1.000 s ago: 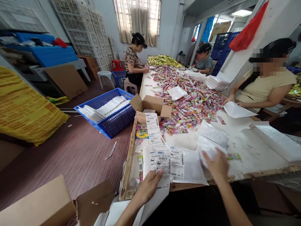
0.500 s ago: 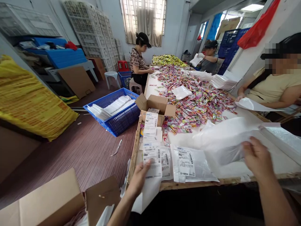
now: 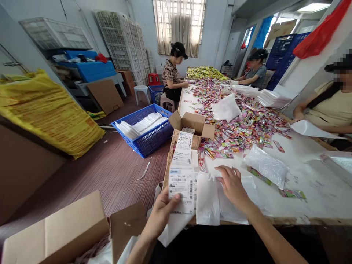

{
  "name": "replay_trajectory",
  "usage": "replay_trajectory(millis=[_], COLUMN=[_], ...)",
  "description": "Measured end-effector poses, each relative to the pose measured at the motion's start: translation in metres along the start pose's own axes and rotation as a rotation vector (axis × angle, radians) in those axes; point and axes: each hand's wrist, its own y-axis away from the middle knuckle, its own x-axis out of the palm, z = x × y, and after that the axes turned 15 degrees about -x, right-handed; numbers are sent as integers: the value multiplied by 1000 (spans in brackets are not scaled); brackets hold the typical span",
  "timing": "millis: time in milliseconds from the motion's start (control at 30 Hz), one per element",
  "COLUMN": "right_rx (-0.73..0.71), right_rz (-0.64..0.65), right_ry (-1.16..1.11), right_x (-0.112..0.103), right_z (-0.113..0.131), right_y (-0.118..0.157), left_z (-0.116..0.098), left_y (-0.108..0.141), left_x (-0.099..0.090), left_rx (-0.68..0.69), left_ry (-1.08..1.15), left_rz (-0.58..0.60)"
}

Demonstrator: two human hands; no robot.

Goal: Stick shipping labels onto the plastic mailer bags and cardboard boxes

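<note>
My left hand [image 3: 162,209] grips a strip of printed shipping labels [image 3: 181,185], its thumb on top. The strip runs back to a small open cardboard box [image 3: 189,121]; pale backing paper [image 3: 176,227] hangs below the hand. My right hand [image 3: 233,187] lies over a white mailer bag [image 3: 208,205] at the table's near edge, fingers apart and curved near the bag's upper edge. No label shows on the bag's upper side. To the right, a filled white mailer bag [image 3: 266,165] lies by small colourful packets [image 3: 293,193].
A heap of small packets [image 3: 247,124] covers the table's middle; yellow packets [image 3: 206,72] lie behind. A blue basket [image 3: 145,135] of white mailers stands left, an open carton [image 3: 57,227] nearer. Three people sit around the table: a patterned top [image 3: 170,75], a grey sleeve [image 3: 255,77], a yellow top [image 3: 324,106].
My right hand has moved left with the white mailer bag, which now covers most of the labelled mailers. My left hand keeps the label strip. The view has shifted left.
</note>
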Motion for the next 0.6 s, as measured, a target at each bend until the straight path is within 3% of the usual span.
replay_trajectory(millis=[67, 133, 233, 333, 400, 500, 600], right_rx=[3, -70, -178, -208, -195, -158, -140], right_rz=[-115, -152, -239, -205, -173, -183, -201], right_ry=[-174, -311, -308, -275, -257, -267, -282], right_x=[-5, -3, 7, 19, 28, 37, 25], right_z=[32, 65, 95, 101, 99, 100, 111], right_y=[4, 7, 11, 15, 16, 16, 16], left_z=[9, 14, 11, 1, -2, 2, 12], left_y=[-3, -6, -11, -18, -21, -21, -25], left_x=[8, 14, 15, 14, 16, 22, 22], left_rx=[10, -18, -162, -333, -389, -399, -409], left_ry=[-155, -267, -125, 132, 152, 108, 146], left_rz=[85, 140, 158, 134, 62, -49, -60])
